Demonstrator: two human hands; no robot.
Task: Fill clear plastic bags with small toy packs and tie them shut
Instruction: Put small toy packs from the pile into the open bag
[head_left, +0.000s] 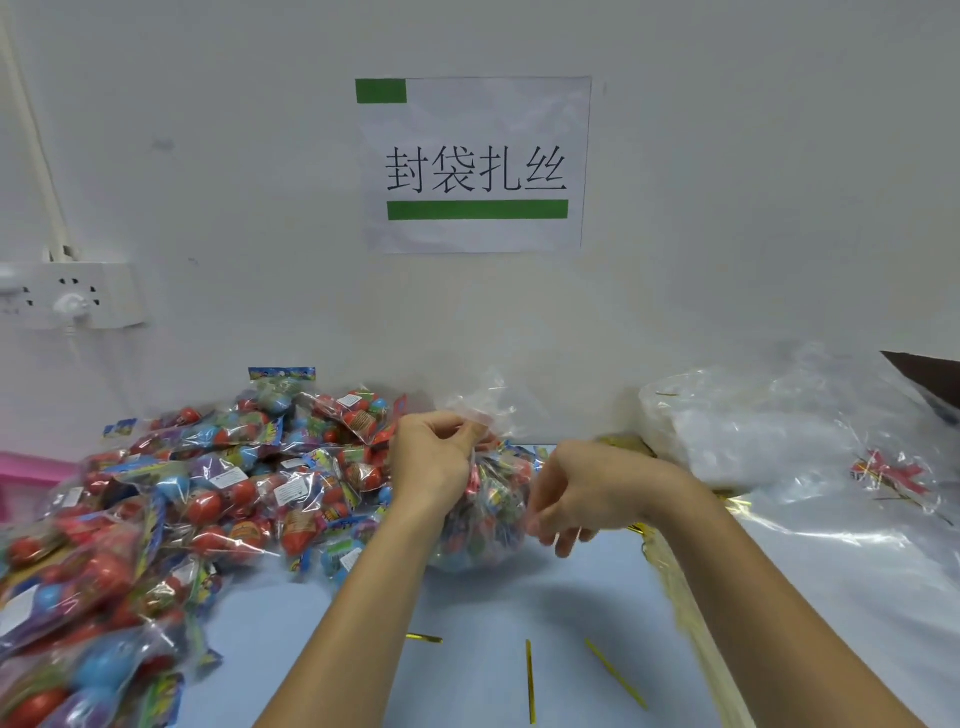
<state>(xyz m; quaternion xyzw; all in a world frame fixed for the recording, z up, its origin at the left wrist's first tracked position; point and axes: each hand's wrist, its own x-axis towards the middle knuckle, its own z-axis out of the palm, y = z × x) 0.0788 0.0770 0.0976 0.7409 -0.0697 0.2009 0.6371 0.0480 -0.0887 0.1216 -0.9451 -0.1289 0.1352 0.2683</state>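
Observation:
A clear plastic bag (485, 519) stuffed with small toy packs stands on the blue table (467, 623) at the middle. My left hand (434, 457) pinches the bag's gathered neck, with the loose top fanning out above it. My right hand (582, 493) is at the bag's right side, fingers curled against the plastic; whether it holds a tie is hidden. A big heap of toy packs (182, 509) with red and blue balls lies to the left.
Three gold twist ties (530, 680) lie loose on the near table, and a bundle of gold ties (675, 587) runs under my right forearm. A pile of empty clear bags (769, 431) sits at the right. A pink tray edge (26, 467) is at far left.

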